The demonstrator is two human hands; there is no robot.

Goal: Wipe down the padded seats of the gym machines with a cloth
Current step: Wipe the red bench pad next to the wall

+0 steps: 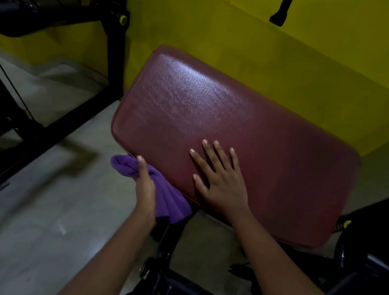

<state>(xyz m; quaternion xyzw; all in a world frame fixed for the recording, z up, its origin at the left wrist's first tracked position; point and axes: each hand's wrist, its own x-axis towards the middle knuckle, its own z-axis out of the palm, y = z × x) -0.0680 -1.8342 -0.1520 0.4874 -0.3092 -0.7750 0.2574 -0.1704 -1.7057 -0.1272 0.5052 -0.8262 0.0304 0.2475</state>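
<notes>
Stretched both bare forearms in from the bottom edge, nearest the lens. Left the black machine frame [111,60] at far left untouched. Clenched the left hand [146,185] round a bunched purple cloth [173,202] and held it against the near left edge of the maroon padded seat [220,110], likely to work the rim and its piping. Laid the right hand [218,182] flat on the pad's near side, fingers straight and spread, grasping nothing, probably to steady the cushion against the push of the wiping. Kept the cloth off the glossy top, which lay bare over towards the yellow wall [236,24].
</notes>
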